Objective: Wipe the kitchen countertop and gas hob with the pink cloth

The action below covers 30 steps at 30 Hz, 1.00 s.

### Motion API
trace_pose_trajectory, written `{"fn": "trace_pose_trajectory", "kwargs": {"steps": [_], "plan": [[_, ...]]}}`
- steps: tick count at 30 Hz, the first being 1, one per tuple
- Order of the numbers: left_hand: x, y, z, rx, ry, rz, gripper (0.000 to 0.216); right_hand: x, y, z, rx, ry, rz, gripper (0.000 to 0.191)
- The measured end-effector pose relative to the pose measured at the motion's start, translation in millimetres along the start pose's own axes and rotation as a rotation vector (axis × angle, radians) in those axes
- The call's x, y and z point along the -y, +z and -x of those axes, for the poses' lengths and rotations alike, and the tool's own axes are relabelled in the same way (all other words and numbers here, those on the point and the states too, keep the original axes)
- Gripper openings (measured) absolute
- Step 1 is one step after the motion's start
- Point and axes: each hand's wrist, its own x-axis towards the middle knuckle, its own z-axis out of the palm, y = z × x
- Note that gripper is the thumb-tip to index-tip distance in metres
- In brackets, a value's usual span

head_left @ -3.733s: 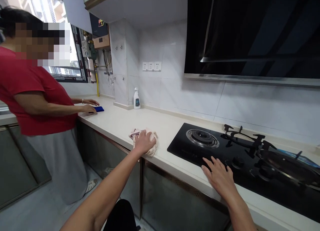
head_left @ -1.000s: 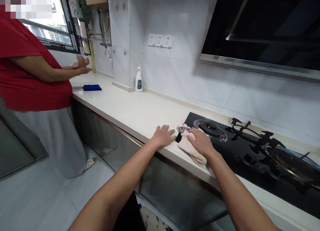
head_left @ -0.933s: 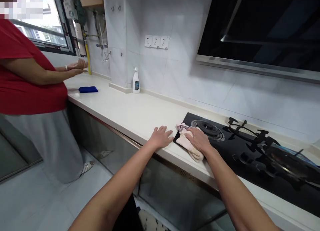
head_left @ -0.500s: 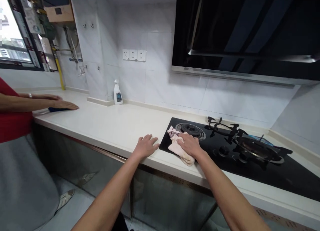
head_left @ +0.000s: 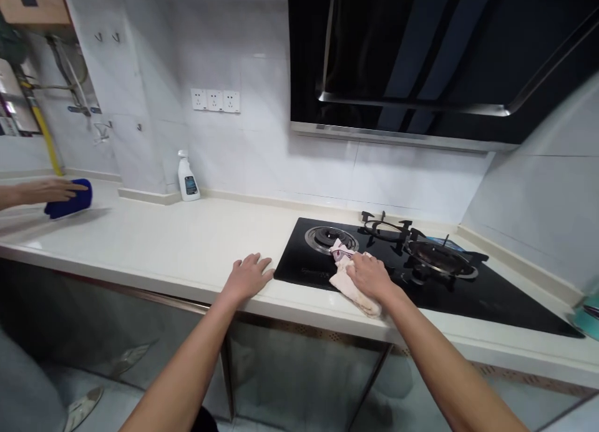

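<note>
Rag (head_left: 352, 286), pale pink and crumpled, sitting on the front left corner of the black stove (head_left: 421, 279), partly hanging over onto the table (head_left: 154, 245) edge. Pinned flat under the right hand (head_left: 369, 274), palm down, fingers spread over the cloth rather than curled round it, so pressed on more than gripped. Left hand (head_left: 248, 276) flat and open on the table just beside the stove's left edge, holding nothing.

Handling guess: soft, floppy, light, no stiffness at all, probably bunches and drags instead of sliding clean on that glossy glass top. Nothing fragile about it. Best taken from the top with a flat palm or pinched at the bunched middle; loose tail near the table edge likely to flop if lifted by one corner.

Writing: spray bottle (head_left: 188, 177) back by the wall with a dark label, too small to read. Faint print on the stove's front strip, also unreadable. No logo visible on the hood (head_left: 421, 51).

Off to the far left, another person's hand (head_left: 44, 190) resting on a blue cloth (head_left: 70, 200), well apart from all this.
</note>
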Motion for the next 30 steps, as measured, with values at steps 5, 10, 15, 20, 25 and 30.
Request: {"fn": "trace_pose_trajectory", "kwargs": {"steps": [5,10,15,20,25,30], "plan": [[1,0,-2,-0.011,0.006,-0.03,0.051,28,-2,-31,0.036,0.108,-0.039,0.053],[0,-1,-2,-0.015,0.007,-0.047,0.05,60,-2,-48,0.05,0.164,-0.095,0.073],[1,-2,-3,-0.021,0.009,-0.035,0.05,121,8,-29,0.046,-0.125,-0.164,0.072],[4,-2,-3,-0.028,0.025,-0.044,0.048,167,13,-12,0.003,-0.402,-0.219,0.062],[7,-1,-4,-0.043,0.001,-0.038,0.048,129,9,-20,-0.001,-0.366,-0.231,0.061],[7,0,-5,-0.037,-0.012,-0.001,0.049,50,2,-30,-0.005,-0.084,-0.133,0.061]]}}
